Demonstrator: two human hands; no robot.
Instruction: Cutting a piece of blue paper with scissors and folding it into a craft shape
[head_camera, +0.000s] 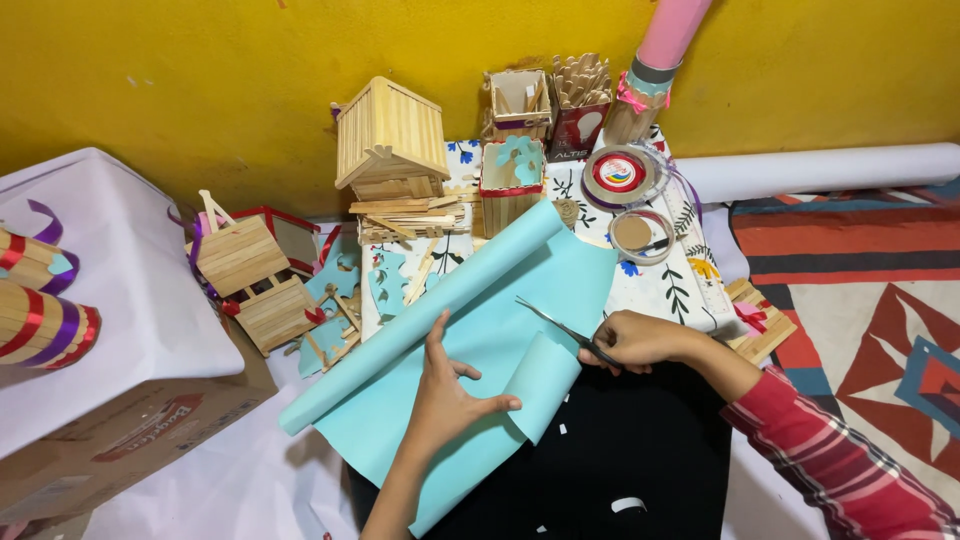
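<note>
Two hands: left (447, 395) pins blue paper (470, 330); right (635, 340) grips scissors (565, 330).

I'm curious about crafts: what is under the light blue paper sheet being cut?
Under the blue paper lies a black surface near the person, and a flowered white cloth farther back. The left hand presses the sheet flat; the right hand works scissors. What lies beneath its middle is hidden.

Bright, even indoor light; soft shadows, sharp focus throughout.
</note>
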